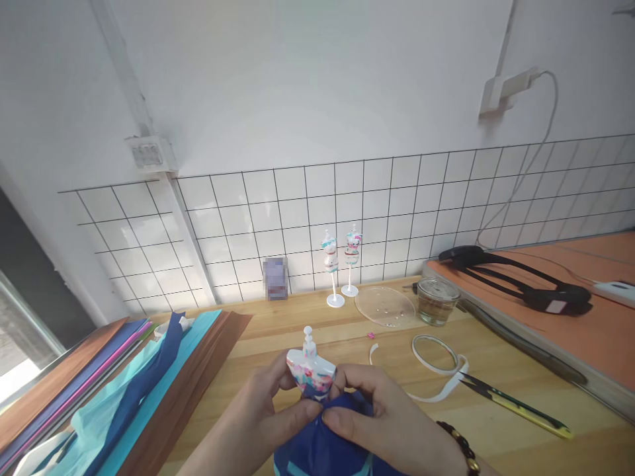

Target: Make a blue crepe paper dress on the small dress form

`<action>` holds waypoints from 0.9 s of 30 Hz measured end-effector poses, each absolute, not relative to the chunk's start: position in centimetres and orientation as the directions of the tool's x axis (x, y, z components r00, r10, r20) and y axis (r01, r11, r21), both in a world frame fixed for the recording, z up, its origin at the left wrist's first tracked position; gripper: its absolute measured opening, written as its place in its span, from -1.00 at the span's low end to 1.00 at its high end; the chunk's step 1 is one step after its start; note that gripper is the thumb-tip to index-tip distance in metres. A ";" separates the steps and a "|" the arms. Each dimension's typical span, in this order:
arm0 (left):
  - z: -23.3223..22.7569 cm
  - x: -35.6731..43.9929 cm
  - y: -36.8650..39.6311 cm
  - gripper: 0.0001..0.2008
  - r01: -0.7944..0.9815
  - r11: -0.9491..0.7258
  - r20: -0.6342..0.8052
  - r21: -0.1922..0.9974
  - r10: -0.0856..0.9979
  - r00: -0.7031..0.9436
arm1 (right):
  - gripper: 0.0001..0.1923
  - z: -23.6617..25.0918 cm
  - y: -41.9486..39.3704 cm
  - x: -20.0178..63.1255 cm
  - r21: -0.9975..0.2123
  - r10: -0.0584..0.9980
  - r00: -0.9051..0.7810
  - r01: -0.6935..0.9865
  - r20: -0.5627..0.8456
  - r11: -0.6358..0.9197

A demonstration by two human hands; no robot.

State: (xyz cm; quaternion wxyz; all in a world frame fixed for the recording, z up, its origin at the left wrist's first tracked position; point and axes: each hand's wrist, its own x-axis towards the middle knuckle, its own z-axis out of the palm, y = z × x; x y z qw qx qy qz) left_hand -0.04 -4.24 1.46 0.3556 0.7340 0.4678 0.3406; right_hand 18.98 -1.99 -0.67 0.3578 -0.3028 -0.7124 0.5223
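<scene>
- left hand (272,406): fingers curled behind the small white form (312,371), gripping it, thumb tip pressed at its waist.
- right hand (384,403): thumb and forefinger pinch the blue cloth (317,446) against the form's right side; the thumb tips nearly meet.
- form: upright between both hands, neck toward 12 o'clock, its marbled bust bare; the cloth hangs toward 6 o'clock, with light blue strips low down.
- step, by my reading: gathering and fitting the cloth at the waist. the next move seems to call for one hand keeping the pinch while the other evens the folds; how the edge is fastened is hidden.
- at 12 to 1 o'clock, two more forms (331,260) stand on the tabletop (305,313).
- at 2 o'clock, a pink scrap (372,336), then a clear disc (384,304) with tiny bits on it, then a jar (436,305) just beside it.
- near 3 o'clock, a ring (436,338) and white ribbon (436,398); beyond, a yellow-handled tool (528,406).
- at 9 o'clock, coloured sheets (198,383).
</scene>
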 end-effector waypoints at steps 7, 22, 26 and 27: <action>1.9 -0.3 -4.1 -0.73 0.472 -0.308 0.142 0.826 0.924 0.355 | -0.91 -0.7 -2.2 18.4 -0.954 0.848 -0.491 0.100 0.200 0.283; 1.3 1.6 -4.3 -0.79 0.382 -0.252 0.195 0.889 0.964 0.181 | -0.84 -0.9 -2.5 17.7 -0.982 0.867 -0.462 -0.058 0.186 0.179; 1.7 1.6 -4.3 -0.88 0.411 -0.246 0.185 0.878 0.965 0.184 | -0.85 -0.9 -2.6 17.7 -0.985 0.884 -0.442 0.009 0.149 0.171; 1.7 1.6 -4.2 -0.88 0.420 -0.250 0.188 0.873 0.965 0.185 | -0.86 -0.9 -2.5 17.8 -0.984 0.884 -0.445 0.025 0.145 0.175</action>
